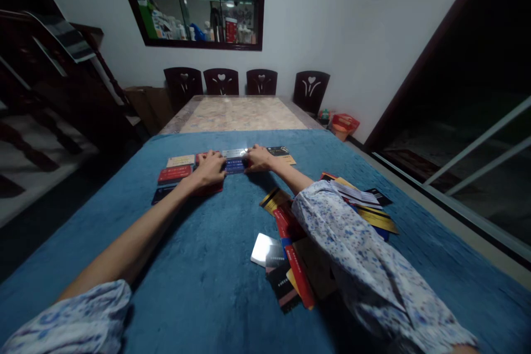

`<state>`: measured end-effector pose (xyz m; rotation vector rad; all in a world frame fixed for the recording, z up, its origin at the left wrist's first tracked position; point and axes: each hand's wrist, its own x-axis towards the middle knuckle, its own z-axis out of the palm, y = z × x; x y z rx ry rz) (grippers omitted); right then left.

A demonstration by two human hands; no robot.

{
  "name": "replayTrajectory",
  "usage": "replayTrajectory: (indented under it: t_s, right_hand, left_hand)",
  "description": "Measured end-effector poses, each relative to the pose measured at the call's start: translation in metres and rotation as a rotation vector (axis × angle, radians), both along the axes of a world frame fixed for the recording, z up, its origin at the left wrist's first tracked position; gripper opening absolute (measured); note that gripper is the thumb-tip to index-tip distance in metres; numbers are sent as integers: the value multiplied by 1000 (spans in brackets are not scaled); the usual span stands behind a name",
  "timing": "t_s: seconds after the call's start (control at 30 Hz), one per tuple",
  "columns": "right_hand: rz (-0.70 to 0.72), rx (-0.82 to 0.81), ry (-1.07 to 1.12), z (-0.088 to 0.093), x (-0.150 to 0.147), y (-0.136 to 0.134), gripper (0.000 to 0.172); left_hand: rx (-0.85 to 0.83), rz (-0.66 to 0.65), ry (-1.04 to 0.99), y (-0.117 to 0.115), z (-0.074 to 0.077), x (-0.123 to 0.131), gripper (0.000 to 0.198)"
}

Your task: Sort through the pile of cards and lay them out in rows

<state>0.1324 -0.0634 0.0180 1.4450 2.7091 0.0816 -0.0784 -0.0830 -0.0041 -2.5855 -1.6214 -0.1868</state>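
Note:
My left hand (211, 169) rests over the laid-out cards with bent fingers, its thumb side at the left edge of a blue card (235, 166). At the right edge of that card is my right hand (259, 159), fingers curled down over it. The blue card lies flat between both hands, below a pale card (234, 153). Left of my left hand lie a cream card (181, 161), a red card (175, 173) and a dark blue card (161, 194). A black card (277, 151) shows beyond my right hand. My fingers hide parts of several cards.
A loose heap of cards (301, 271) lies by my right forearm, partly under the sleeve. Another card pile (365, 204) sits farther right. A blue cloth (186, 287) covers the near table; the bare tabletop (244, 113) and dark chairs (222, 82) are beyond.

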Motion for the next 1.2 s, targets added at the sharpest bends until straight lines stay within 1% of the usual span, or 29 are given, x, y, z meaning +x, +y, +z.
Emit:
replayTrajectory:
  t_s: [0.23, 0.33, 0.4, 0.57, 0.67, 0.8, 0.97, 1.03, 1.2]
  right_hand:
    - [5, -1, 33, 4, 5, -5, 49]
    - [0, 2, 48, 6, 9, -9, 50]
    - [2, 4, 60, 7, 13, -11, 47]
    - [12, 29, 84, 4, 25, -18, 41]
    - [4, 29, 94, 2, 35, -22, 41]
    - [29, 27, 107, -1, 50, -31, 36]
    - [18, 39, 150, -10, 68, -44, 35]
    - [20, 47, 188, -16, 74, -47, 31]
    - [138, 31, 269, -30, 90, -52, 25]
  left_hand:
    - [104, -75, -59, -8, -2, 0, 30]
    - [141, -104, -82, -12, -2, 2, 28]
    - [157, -118, -91, -14, -3, 4, 28]
    - [157, -158, -101, -24, -7, 15, 28]
    - [153, -194, -126, -32, -9, 24, 28]
    - [142, -240, -160, -46, -14, 38, 30]
    - [123, -329, -189, -64, -18, 54, 26]
    - [113, -361, -201, -71, -18, 60, 26]
    - [62, -428, -211, -88, -19, 73, 27]
